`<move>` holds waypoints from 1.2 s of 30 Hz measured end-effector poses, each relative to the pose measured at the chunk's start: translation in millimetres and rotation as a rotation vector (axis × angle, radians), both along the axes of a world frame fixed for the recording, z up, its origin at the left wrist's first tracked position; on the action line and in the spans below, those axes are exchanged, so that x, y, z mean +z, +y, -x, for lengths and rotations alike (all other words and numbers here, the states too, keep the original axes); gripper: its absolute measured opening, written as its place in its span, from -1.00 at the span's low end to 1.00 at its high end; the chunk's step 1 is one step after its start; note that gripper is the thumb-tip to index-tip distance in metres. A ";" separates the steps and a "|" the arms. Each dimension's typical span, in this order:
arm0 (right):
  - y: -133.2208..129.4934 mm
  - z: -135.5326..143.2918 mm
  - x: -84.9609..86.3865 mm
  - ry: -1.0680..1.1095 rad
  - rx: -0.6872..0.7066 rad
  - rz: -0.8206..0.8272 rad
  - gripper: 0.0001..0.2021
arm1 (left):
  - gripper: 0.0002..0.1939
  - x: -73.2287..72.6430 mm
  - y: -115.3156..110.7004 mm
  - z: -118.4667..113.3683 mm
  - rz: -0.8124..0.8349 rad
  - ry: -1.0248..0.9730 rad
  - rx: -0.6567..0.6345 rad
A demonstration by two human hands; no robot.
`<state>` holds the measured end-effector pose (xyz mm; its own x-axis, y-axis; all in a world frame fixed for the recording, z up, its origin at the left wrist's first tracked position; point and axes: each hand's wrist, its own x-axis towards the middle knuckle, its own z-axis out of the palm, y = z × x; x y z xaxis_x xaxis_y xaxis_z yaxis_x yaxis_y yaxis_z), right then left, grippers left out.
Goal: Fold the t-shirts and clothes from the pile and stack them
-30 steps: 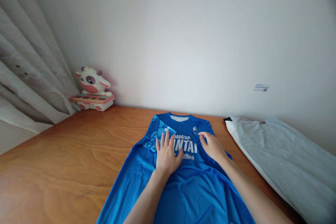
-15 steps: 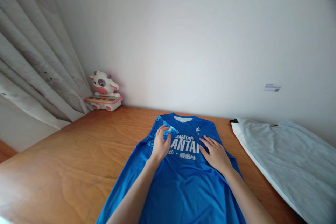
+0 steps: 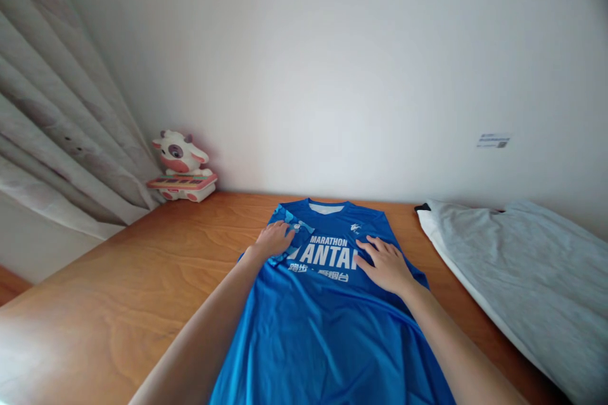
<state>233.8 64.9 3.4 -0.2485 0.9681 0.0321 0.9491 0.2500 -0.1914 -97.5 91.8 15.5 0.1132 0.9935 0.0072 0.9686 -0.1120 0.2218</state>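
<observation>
The left grip (image 3: pixel 274 239) hides some patterned panel (image 3: pixel 299 228); nearer than it, the blue shirt (image 3: pixel 327 329) runs out of frame! Right of the right grip (image 3: pixel 386 266), grey cloth (image 3: pixel 517 266) is cropped; beyond, the label (image 3: pixel 493 140) is unreadably small.

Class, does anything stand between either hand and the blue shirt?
Nothing visible does. The left hand and right hand are on or just over the blue shirt; the toy cow and grey garment sit off to the sides.

View from the head
The camera (just one) looks forward and down, close over the shirt (image 3: pixel 327 329), toward the wall (image 3: pixel 332 76) past the table (image 3: pixel 166 278).
</observation>
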 end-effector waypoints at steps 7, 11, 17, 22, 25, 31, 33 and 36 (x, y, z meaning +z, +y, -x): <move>31.3 10.9 -6.4 0.020 -0.012 -0.009 -0.43 | -0.35 -14.6 6.0 -34.5 0.024 0.018 -0.056; 45.2 4.4 -18.8 -0.010 -0.054 0.066 -0.33 | -0.22 -21.8 10.2 -36.3 0.082 0.007 -0.070; 61.6 -5.5 -17.3 -0.040 -0.041 0.101 -0.24 | -0.16 -21.0 23.0 -41.5 0.048 -0.010 -0.047; 56.6 -1.6 -16.7 -0.022 0.002 -0.035 -0.27 | -0.31 -17.8 14.3 -48.3 -0.145 -0.063 0.014; 42.2 6.1 -7.6 0.006 0.013 -0.241 -0.46 | -0.51 -6.7 -0.4 -52.9 -0.343 -0.056 -0.062; -15.2 -8.0 17.0 0.076 0.006 -0.356 -0.61 | -0.64 25.3 -56.2 -44.4 -0.261 -0.035 -0.188; -45.0 -28.0 20.4 0.135 -0.016 -0.393 -0.57 | -0.59 36.2 -88.3 -29.4 -0.246 -0.080 -0.196; -95.5 -64.4 17.1 0.158 0.023 -0.401 -0.51 | -0.56 47.6 -141.3 -0.9 -0.196 -0.108 -0.280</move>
